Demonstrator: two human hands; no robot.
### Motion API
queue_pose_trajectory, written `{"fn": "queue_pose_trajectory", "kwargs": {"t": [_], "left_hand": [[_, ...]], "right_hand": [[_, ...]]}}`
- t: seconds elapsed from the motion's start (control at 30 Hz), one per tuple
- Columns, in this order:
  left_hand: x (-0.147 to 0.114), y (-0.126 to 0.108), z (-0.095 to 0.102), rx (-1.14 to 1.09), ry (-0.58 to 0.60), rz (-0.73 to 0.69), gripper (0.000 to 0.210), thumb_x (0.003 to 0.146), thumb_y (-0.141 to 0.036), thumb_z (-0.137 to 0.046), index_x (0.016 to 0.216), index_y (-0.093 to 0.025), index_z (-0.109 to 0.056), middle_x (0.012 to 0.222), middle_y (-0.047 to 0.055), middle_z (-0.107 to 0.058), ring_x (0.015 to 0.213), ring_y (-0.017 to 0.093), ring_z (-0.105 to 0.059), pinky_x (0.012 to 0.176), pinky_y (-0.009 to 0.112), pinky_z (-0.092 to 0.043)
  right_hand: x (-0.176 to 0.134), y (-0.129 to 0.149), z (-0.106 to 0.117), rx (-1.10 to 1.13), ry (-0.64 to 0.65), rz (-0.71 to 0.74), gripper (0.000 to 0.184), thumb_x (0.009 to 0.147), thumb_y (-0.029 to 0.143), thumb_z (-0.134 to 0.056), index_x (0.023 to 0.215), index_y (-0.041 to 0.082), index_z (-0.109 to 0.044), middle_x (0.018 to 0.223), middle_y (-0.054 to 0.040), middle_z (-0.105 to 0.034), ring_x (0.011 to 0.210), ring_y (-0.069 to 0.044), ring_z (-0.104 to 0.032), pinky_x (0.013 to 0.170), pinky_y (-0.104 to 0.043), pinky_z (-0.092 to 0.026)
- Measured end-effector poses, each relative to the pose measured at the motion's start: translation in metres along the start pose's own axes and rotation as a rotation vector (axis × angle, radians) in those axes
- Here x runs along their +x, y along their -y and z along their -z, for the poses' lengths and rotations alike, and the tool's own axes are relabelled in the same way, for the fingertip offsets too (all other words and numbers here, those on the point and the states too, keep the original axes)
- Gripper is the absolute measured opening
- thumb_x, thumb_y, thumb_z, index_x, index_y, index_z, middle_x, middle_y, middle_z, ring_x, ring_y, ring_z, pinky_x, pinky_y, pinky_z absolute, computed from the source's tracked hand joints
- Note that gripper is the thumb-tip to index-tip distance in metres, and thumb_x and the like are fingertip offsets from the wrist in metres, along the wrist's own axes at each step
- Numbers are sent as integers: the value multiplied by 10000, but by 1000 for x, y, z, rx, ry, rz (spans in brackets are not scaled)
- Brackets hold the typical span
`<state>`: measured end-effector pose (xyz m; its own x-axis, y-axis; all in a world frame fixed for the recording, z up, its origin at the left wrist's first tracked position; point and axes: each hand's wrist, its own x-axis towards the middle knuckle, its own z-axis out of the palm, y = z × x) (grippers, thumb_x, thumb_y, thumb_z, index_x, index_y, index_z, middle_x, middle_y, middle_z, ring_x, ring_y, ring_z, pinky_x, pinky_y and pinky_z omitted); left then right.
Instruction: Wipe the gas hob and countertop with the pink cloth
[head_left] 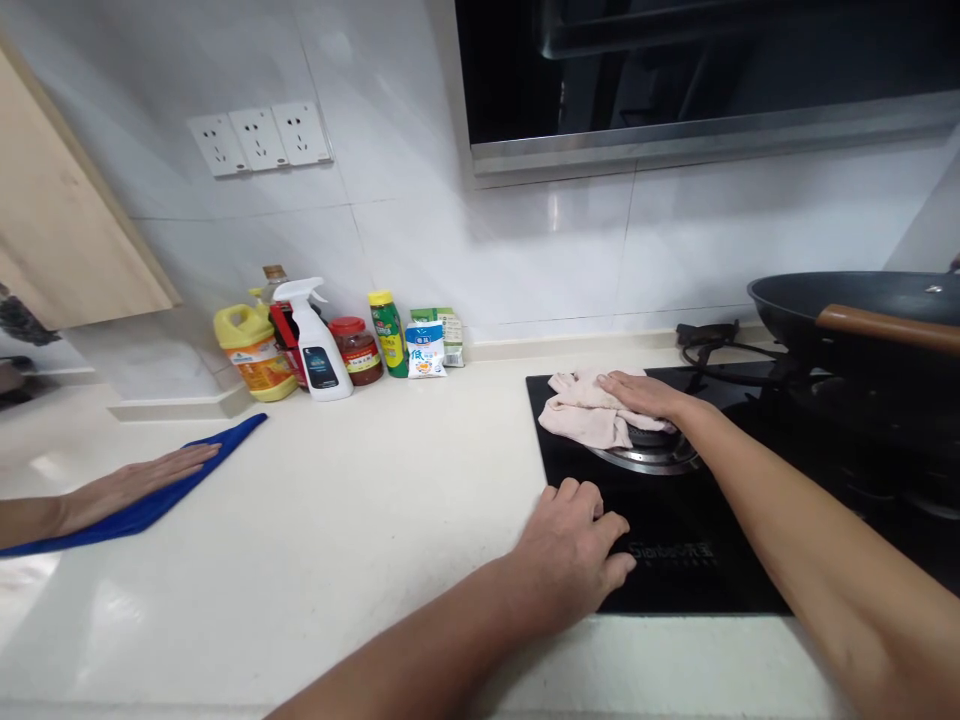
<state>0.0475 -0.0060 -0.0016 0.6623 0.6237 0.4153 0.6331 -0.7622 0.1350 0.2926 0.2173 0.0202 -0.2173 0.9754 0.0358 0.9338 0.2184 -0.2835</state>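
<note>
My right hand [637, 393] lies flat on a crumpled pale pink cloth [585, 418], fingers stretched out over it. The cloth covers most of a burner on the black glass hob [675, 540]; the burner's metal ring [652, 462] shows below it. Over the hob's left edge is my left hand [574, 550], holding nothing, with loosely bent fingers and the thumb apart. I cannot tell whether it touches the glass.
At the left, another person's hand [142, 485] presses a blue cloth [169, 500] on the white countertop [360, 530]. A white spray bottle [322, 355], yellow jug [259, 355], red-lidded jar [358, 352] and packets stand by the wall. A wok [840, 300] sits at right under a range hood [675, 140].
</note>
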Motion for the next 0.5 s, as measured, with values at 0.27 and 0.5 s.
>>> {"fn": "queue_pose_trajectory", "kwargs": {"t": [0.27, 0.5], "left_hand": [[0, 0, 1, -7, 0, 3, 237, 950, -364, -605, 1079, -188, -697, 1010, 78, -583, 900, 221, -496, 740, 338, -424], [-3, 1, 0, -2, -11, -23, 248, 965, -379, -588, 1080, -186, -692, 1013, 74, -568, 904, 216, -491, 771, 340, -432]], "right_hand": [[5, -6, 8, -80, 21, -113, 865, 921, 775, -121, 1374, 199, -580, 1381, -144, -613, 1276, -334, -562, 1074, -462, -402], [0, -6, 24, -218, 75, -280, 910, 894, 805, -161, 1260, 142, -664, 1323, -220, -631, 1260, -387, -567, 1037, -519, -425]]}}
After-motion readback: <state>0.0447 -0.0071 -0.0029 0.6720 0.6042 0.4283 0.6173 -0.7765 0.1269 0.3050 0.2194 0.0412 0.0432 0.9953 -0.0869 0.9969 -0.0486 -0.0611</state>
